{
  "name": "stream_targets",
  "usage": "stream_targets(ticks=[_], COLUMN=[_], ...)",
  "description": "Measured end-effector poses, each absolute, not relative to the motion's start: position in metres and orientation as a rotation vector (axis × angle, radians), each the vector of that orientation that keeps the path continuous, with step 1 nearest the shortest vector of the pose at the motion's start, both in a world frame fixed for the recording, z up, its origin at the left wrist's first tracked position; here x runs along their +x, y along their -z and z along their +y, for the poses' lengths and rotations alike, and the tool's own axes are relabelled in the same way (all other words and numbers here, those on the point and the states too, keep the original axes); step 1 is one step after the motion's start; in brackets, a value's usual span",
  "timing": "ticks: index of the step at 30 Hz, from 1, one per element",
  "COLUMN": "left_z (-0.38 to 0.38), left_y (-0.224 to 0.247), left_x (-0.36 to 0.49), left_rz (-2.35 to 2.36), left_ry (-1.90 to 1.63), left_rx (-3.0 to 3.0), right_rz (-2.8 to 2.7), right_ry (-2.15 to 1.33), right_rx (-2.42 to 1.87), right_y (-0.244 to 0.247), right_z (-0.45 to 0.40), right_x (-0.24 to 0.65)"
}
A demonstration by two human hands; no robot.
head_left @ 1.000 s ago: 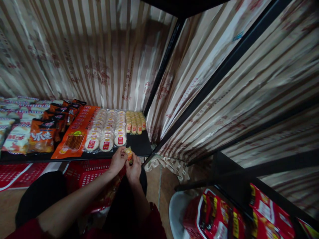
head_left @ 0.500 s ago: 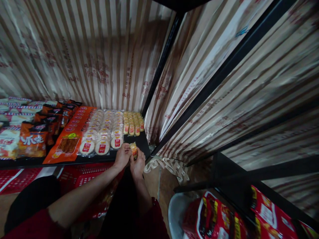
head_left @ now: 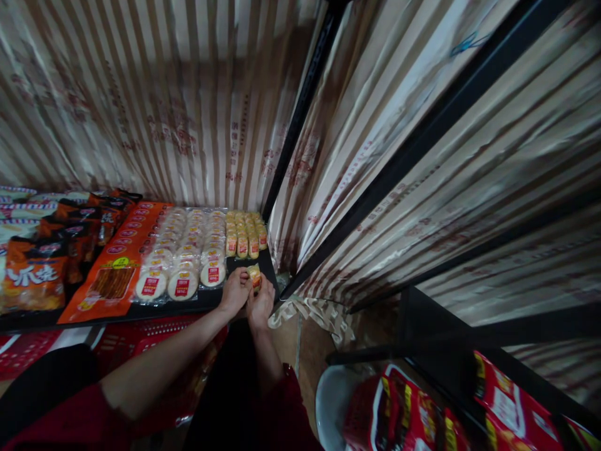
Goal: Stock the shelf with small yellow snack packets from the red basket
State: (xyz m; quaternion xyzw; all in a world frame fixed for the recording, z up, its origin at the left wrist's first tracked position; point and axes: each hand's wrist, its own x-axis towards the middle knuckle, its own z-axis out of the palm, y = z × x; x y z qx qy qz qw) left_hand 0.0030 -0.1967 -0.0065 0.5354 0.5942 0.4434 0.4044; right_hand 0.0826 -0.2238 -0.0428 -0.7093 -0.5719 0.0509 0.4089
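Far left of the grip sit puffy orange bags [head_left: 32,275]. Nearer comes a long, flat orange pack [head_left: 110,285], then rows of round white packs [head_left: 183,285], just left of the fingers. It is best to keep the left arm off their front edge, so none get bumped.

The left hand [head_left: 236,292] has its fingertips on the near left side of a small yellow pack [head_left: 254,274]. Just past the grip, more little yellow packs [head_left: 242,244] stand in neat rows on the black shelf [head_left: 270,266]. They look easy to knock, so slow fingers are wise.

The small yellow pack is between the two hands, pinched by both. The right hand [head_left: 261,304] holds it from the right and below. A soft pinch seems best, since what is inside may crumble. Keeping the red label flat and smooth would help too.

Right of the grip, a black bar [head_left: 357,216] slants up, so the right knuckles need care there.
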Motion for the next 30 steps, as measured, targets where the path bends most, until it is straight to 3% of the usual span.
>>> stream_targets(ticks=[30], left_z=[-0.137], left_y=[0.024], left_x=[0.030], left_rz=[1.331], left_ry=[-1.065], left_rx=[1.347], right_rz=[-1.214], right_ry=[-0.147], right_rx=[-1.837], right_y=[0.042], right_z=[-0.166], right_x=[0.096])
